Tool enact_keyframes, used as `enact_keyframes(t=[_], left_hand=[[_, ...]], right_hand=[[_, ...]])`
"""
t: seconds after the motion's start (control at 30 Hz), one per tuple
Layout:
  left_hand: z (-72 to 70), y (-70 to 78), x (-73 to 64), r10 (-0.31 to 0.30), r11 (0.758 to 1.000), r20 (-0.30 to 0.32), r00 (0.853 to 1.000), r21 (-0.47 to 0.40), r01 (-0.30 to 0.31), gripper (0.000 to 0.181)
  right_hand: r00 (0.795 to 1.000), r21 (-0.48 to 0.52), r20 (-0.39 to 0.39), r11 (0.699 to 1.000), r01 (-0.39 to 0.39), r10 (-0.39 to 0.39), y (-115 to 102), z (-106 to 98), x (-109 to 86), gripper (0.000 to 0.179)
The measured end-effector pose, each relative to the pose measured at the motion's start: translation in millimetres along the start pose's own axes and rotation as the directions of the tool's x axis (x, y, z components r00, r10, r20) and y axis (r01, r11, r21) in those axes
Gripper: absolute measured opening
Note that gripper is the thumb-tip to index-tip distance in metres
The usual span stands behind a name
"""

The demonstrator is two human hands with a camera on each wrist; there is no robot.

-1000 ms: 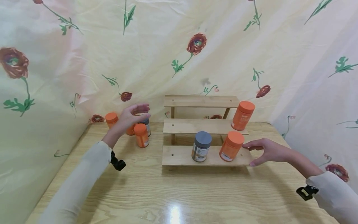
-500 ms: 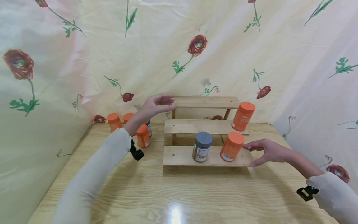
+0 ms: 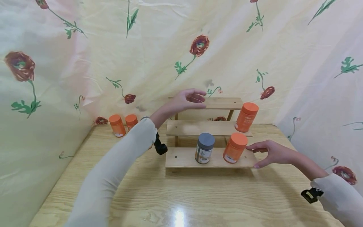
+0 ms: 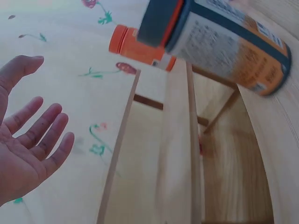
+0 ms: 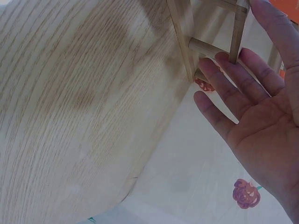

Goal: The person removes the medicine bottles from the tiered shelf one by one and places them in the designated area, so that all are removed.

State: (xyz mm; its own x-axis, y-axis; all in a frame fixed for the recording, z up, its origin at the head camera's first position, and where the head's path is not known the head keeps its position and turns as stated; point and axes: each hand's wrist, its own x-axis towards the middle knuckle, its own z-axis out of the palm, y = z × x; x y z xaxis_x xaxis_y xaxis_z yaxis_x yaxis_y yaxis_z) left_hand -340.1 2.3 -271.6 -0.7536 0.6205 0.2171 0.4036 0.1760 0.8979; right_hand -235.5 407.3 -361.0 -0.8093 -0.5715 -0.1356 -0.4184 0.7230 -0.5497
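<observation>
A three-step wooden rack [image 3: 198, 127] stands on the table. My left hand [image 3: 188, 100] hovers by its top step, fingers loosely bent and nothing in them; the left wrist view also shows the palm empty. At the rack's right end, my right hand [image 3: 272, 154] touches the bottom step with thumb and forefinger, its other fingers spread beside the rack's leg in the right wrist view. On the bottom step are a jar with a grey lid [image 3: 204, 148] and an orange jar [image 3: 235, 148]. A taller-looking orange jar [image 3: 246, 117] stands at the middle step's right end.
Back left on the table stand an orange jar [image 3: 117, 125] and another orange jar [image 3: 131, 120]. My left sleeve [image 3: 124, 164] hides most of the things beside them. A flowered cloth [image 3: 147, 56] hangs behind and along both sides of the table [image 3: 158, 201].
My left hand has moved right, from above the jars at the left to the rack's top step, still empty. The right hand and the jars on the rack have stayed put.
</observation>
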Motion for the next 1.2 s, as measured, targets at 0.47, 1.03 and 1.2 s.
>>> enact_keyframes(t=[0.47, 1.03, 1.2], left_hand=[[41.4, 33.4, 45.0, -0.036, 0.999, 0.128, 0.991, 0.000, 0.036, 0.057], [66.9, 36.3, 85.6, -0.139, 0.990, 0.220, 0.965, 0.067, 0.127, 0.063], [71.1, 34.8, 93.3, -0.156, 0.986, 0.231, 0.960, 0.095, 0.137, 0.065]], right_hand=[[1.000, 0.005, 0.006, 1.000, 0.007, -0.007, -0.2, -0.5, -1.5, 0.069], [1.000, -0.001, -0.004, 1.000, 0.000, 0.000, 3.3, 0.5, 1.1, 0.068], [1.000, 0.015, -0.005, 1.000, 0.001, -0.001, 3.4, 1.2, -1.2, 0.068]])
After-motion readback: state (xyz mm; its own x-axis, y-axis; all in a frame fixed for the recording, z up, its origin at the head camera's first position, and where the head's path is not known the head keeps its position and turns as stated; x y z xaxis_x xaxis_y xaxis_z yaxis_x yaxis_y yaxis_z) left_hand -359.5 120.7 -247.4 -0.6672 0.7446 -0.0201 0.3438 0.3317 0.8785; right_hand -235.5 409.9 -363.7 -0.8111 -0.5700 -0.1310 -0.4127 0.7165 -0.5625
